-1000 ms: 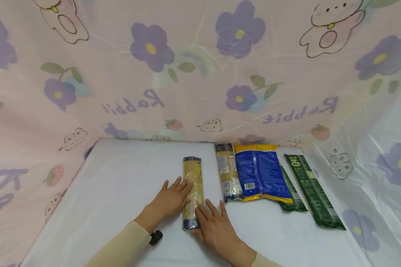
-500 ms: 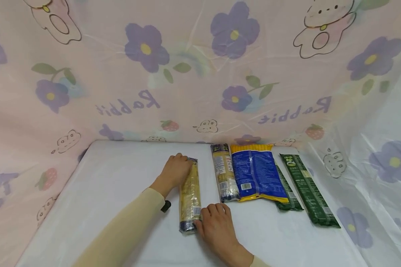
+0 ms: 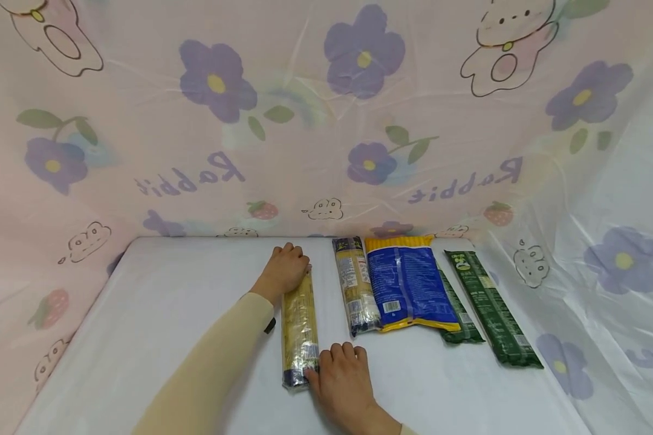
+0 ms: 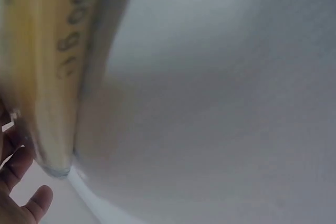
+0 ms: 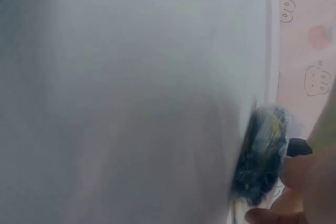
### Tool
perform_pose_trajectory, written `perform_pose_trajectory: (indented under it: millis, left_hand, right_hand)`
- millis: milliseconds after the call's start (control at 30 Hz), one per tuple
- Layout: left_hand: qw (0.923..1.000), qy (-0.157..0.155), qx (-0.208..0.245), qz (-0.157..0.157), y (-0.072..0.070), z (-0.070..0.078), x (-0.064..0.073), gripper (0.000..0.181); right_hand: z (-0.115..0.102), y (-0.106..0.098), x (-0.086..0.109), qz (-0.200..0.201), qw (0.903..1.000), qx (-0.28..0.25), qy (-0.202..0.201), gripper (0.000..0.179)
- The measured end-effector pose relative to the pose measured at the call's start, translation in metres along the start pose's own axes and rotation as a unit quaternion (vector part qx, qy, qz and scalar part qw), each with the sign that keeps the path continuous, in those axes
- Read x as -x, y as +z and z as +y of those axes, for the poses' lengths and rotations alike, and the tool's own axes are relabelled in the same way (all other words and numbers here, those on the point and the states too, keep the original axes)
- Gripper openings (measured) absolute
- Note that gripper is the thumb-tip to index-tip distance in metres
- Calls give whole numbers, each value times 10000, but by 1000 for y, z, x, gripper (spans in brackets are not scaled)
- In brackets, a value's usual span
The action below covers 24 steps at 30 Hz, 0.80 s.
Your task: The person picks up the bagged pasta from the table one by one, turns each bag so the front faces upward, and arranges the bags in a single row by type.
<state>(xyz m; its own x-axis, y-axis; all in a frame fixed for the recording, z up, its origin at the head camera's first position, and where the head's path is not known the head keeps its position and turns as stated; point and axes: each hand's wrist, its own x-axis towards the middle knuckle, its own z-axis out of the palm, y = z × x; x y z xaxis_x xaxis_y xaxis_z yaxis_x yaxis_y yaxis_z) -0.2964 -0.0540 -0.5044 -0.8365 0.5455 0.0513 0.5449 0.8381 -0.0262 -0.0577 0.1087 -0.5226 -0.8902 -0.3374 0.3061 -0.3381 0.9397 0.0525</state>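
Observation:
A long clear pack of dried noodles (image 3: 300, 320), yellow with dark blue ends, lies lengthwise between both hands on the white table in the head view. My left hand (image 3: 284, 270) grips its far end from above, hiding that blue end. At the near end, my right hand (image 3: 344, 382) holds the right corner with the thumb by the blue band and the fingers curled along the side. Printed lettering shows on the pack (image 4: 52, 66) in the left wrist view, beside the left fingers (image 4: 18, 166). The right wrist view catches the dark end (image 5: 262, 156) by the right thumb and finger.
Right of the hands lie a second noodle pack (image 3: 356, 284), a blue and yellow bag (image 3: 410, 284) and a green pack (image 3: 464, 314) partly under that bag. Another green pack (image 3: 495, 308) lies farther right. A printed curtain (image 3: 294, 145) rises behind the white table (image 3: 196, 284).
My left hand has moved from flat on the pack's middle to gripping its far end. My right hand has slid toward the near end, its fingers now curled. The head view has shifted slightly.

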Motion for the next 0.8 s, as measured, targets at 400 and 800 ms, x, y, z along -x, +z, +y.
perform_pose_trajectory:
  millis: [400, 800]
  left_hand:
    - [9987, -337, 155, -357, 5, 3, -4, 39]
    - [9937, -101, 425, 1036, -16, 3, 1, 25]
  right_hand:
    - [-4, -1, -3, 60, 9999, 129, -80, 46]
    - [-1, -1, 0, 14, 9999, -151, 50, 44]
